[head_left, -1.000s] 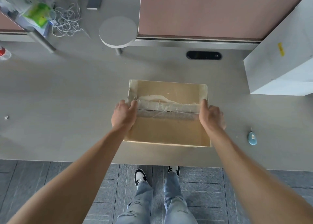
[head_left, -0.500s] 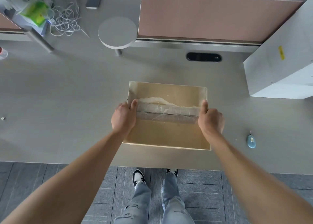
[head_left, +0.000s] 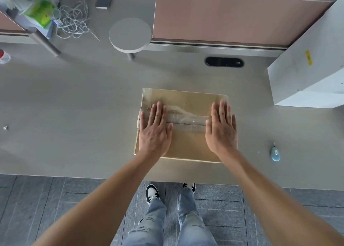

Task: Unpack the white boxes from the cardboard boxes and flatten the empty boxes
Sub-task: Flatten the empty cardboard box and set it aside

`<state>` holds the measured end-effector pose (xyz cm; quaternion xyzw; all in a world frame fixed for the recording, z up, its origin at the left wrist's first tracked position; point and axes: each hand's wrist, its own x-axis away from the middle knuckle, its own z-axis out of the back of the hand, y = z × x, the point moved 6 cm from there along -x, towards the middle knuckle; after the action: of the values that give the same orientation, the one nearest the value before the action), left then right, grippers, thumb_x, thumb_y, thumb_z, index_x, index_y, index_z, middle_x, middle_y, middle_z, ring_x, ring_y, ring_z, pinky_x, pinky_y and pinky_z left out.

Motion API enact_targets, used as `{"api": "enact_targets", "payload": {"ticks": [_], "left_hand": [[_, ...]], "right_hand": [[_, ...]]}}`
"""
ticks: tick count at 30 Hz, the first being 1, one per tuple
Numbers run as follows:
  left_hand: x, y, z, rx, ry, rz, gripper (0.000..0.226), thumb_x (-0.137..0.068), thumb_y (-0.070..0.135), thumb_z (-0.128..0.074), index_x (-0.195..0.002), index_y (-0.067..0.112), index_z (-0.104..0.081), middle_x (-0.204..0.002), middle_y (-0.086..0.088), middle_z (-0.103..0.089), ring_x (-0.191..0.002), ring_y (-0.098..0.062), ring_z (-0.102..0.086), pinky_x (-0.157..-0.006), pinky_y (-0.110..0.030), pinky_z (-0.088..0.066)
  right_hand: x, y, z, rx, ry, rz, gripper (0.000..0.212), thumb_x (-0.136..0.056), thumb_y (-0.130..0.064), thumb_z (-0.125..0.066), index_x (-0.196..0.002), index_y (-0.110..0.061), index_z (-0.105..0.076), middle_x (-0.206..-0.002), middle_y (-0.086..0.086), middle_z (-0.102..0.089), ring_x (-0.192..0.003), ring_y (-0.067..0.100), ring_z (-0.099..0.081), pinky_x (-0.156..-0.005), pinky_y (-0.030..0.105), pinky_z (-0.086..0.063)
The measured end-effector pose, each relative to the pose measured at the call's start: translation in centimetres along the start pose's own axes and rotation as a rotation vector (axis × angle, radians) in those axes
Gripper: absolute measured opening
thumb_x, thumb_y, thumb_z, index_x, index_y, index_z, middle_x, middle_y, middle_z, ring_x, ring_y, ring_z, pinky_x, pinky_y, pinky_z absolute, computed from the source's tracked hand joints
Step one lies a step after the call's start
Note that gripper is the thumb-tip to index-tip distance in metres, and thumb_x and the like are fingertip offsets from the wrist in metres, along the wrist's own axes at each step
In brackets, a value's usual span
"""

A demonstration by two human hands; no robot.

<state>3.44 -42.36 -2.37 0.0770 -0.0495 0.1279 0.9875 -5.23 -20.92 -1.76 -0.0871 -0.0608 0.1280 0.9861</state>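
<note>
A brown cardboard box (head_left: 186,143) lies on the grey desk (head_left: 74,115) in front of me, its top seam covered with clear tape and torn paper. My left hand (head_left: 154,130) lies flat, fingers straight, on the box's left part. My right hand (head_left: 221,128) lies flat the same way on its right part. Both palms press down on the top. A large white box (head_left: 305,65) stands at the right edge of the desk.
A small blue cutter (head_left: 275,153) lies on the desk to the right of the box. A pink divider panel (head_left: 232,17) and a round grey stand (head_left: 130,34) are behind. Tangled white cable (head_left: 72,20) and a green packet (head_left: 40,13) sit at far left.
Both hands let go of the box's side edges, opened out, and now lie flat on its top. The box sits lower on the desk.
</note>
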Motion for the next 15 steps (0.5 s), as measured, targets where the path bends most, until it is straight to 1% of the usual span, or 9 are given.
{"api": "enact_targets", "payload": {"ticks": [4,6,7,9,10,11,12,13,15], "left_hand": [[-0.1,0.1,0.3,0.015,0.015,-0.004,0.063,-0.109,0.044,-0.013,-0.165,0.018,-0.005,-0.173,0.001,0.002,-0.159,-0.015,0.008,-0.128,-0.048,0.009],[0.1,0.0,1.0,0.076,0.060,-0.013,0.065,-0.108,0.043,-0.016,-0.165,0.013,-0.011,-0.173,-0.003,-0.002,-0.160,-0.017,0.006,-0.129,-0.048,0.004],[0.3,-0.3,1.5,0.118,0.097,0.009,0.066,-0.108,0.043,-0.019,-0.165,0.010,-0.012,-0.173,-0.006,-0.003,-0.160,-0.020,0.005,-0.129,-0.048,0.003],[0.6,-1.8,2.3,0.244,0.136,0.179,0.072,-0.107,0.046,-0.027,-0.164,0.006,-0.008,-0.173,-0.011,-0.002,-0.160,-0.026,0.002,-0.128,-0.045,0.005],[0.8,-2.9,2.3,0.342,0.122,0.322,0.076,-0.107,0.049,-0.032,-0.164,0.005,-0.008,-0.172,-0.013,-0.005,-0.160,-0.029,-0.004,-0.128,-0.045,0.000],[0.9,-3.9,2.3,0.471,0.097,0.464,0.079,-0.106,0.052,-0.038,-0.163,0.004,-0.012,-0.170,-0.017,-0.014,-0.157,-0.033,-0.015,-0.127,-0.047,-0.012],[1.0,-4.7,2.3,0.598,0.068,0.591,0.077,-0.105,0.053,-0.042,-0.160,0.003,-0.022,-0.164,-0.021,-0.026,-0.151,-0.037,-0.029,-0.120,-0.048,-0.027],[1.0,-5.5,2.1,0.698,0.029,0.683,0.071,-0.104,0.054,-0.044,-0.152,0.002,-0.036,-0.154,-0.022,-0.041,-0.141,-0.039,-0.042,-0.108,-0.046,-0.037],[0.7,-6.5,1.4,0.812,-0.063,0.763,0.058,-0.105,0.054,-0.042,-0.131,0.004,-0.056,-0.128,-0.020,-0.060,-0.122,-0.038,-0.056,-0.088,-0.040,-0.041]], "right_hand": [[-0.5,0.1,0.1,-0.054,-0.015,0.009,0.062,-0.108,-0.032,-0.029,-0.164,-0.020,-0.008,-0.171,0.003,0.010,-0.158,0.020,0.010,-0.128,0.044,-0.006],[-0.4,0.2,0.9,-0.214,0.035,0.019,0.060,-0.109,-0.029,-0.035,-0.164,-0.017,-0.014,-0.172,0.005,0.001,-0.158,0.020,0.003,-0.128,0.041,-0.009],[-0.1,0.6,1.3,-0.323,0.074,-0.023,0.061,-0.109,-0.028,-0.039,-0.163,-0.014,-0.016,-0.171,0.008,-0.005,-0.158,0.023,-0.004,-0.127,0.038,-0.012],[0.5,2.1,1.3,-0.529,0.113,-0.224,0.064,-0.107,-0.034,-0.043,-0.161,-0.007,-0.021,-0.166,0.019,-0.023,-0.153,0.031,-0.024,-0.121,0.038,-0.023],[0.7,2.9,1.1,-0.605,0.107,-0.342,0.065,-0.106,-0.039,-0.043,-0.157,-0.003,-0.028,-0.158,0.022,-0.035,-0.146,0.035,-0.036,-0.117,0.040,-0.031],[0.9,3.6,0.9,-0.676,0.076,-0.451,0.062,-0.105,-0.042,-0.042,-0.150,0.001,-0.039,-0.146,0.024,-0.049,-0.136,0.037,-0.047,-0.109,0.041,-0.038],[1.1,4.0,0.7,-0.741,0.027,-0.529,0.056,-0.106,-0.042,-0.040,-0.137,0.003,-0.052,-0.130,0.024,-0.060,-0.123,0.037,-0.056,-0.097,0.039,-0.042],[1.2,4.2,0.4,-0.786,-0.020,-0.565,0.053,-0.108,-0.042,-0.037,-0.121,0.004,-0.061,-0.114,0.022,-0.065,-0.109,0.035,-0.060,-0.087,0.038,-0.041],[1.4,4.4,0.4,-0.799,-0.080,-0.569,0.061,-0.108,-0.045,-0.033,-0.103,0.006,-0.066,-0.097,0.020,-0.066,-0.088,0.029,-0.056,-0.078,0.037,-0.039]]}}
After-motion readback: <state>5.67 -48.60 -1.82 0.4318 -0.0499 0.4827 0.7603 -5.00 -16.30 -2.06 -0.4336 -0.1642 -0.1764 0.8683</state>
